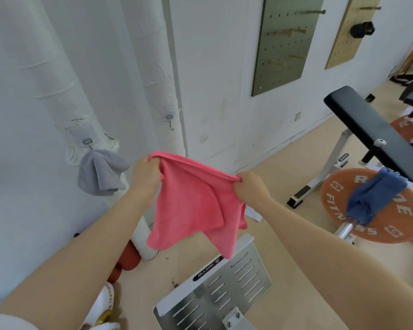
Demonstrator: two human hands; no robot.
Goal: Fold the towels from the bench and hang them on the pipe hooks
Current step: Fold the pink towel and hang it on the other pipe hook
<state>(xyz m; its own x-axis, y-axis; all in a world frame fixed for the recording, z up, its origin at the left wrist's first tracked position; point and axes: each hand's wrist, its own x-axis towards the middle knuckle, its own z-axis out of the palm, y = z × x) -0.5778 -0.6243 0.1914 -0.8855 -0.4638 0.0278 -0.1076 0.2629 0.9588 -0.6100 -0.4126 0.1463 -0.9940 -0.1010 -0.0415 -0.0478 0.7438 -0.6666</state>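
On the left wrapped pipe (57, 75) a grey towel (103, 172) hangs from its hook; the next pipe's hook (170, 122) is bare, and a blue towel (374, 196) drapes off the bench (372, 132). The left hand (144, 173) and right hand (249, 189) each pinch a top corner of the pink towel (193, 210), its upper edge stretched level between them, cloth hanging down.
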